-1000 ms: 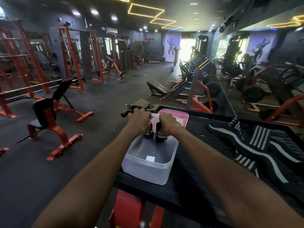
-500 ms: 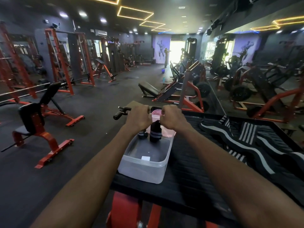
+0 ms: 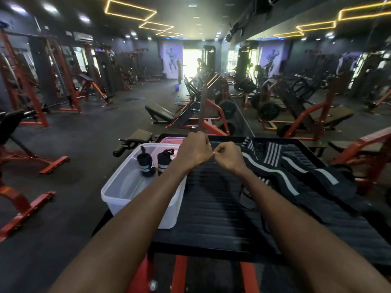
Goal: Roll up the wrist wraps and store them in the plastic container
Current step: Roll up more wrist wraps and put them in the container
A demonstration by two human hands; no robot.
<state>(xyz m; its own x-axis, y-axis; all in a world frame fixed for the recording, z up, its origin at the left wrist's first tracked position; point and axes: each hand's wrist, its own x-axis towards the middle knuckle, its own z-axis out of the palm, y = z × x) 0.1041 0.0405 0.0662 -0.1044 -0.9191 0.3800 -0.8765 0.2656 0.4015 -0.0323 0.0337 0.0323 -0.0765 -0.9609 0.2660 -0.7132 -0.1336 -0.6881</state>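
Head view: gym floor, dark rubber matting, orange-framed racks and benches left and far, mirror wall point(image 3: 317, 85) on the right. Black ribbed platform point(image 3: 211, 208) on an orange frame fills the lower centre. Black handle bar point(image 3: 124, 145) pokes out just behind the platform's far left corner. Left forearm crosses over the near right corner of the plastic container point(image 3: 118, 193), hiding that part of its rim and wall.

Hands: both over the far middle of the platform, knuckles up, nearly touching each other. Left hand point(image 3: 193, 151) is clenched, fingers curled under; can't tell if anything is pinched inside. Right hand point(image 3: 227, 156) also curled into a loose fist; nothing visible in it, fingertips hidden, so contents can't be confirmed.

Task items: clear container sits on the platform's left edge, just left of the left hand. Two rolled wrist wraps stand upright inside at its far end, side by side: left roll point(image 3: 145, 163) and right roll point(image 3: 164, 161), black with a white stripe, loop on top. Right roll is just beside the left wrist, not touching as far as I can see. Pink lid point(image 3: 169, 140) lies behind the container, partly hidden by the left hand. Unrolled wraps point(image 3: 285, 170), black with white stripes, lie in a heap on the platform right of the right hand, starting just beside it.
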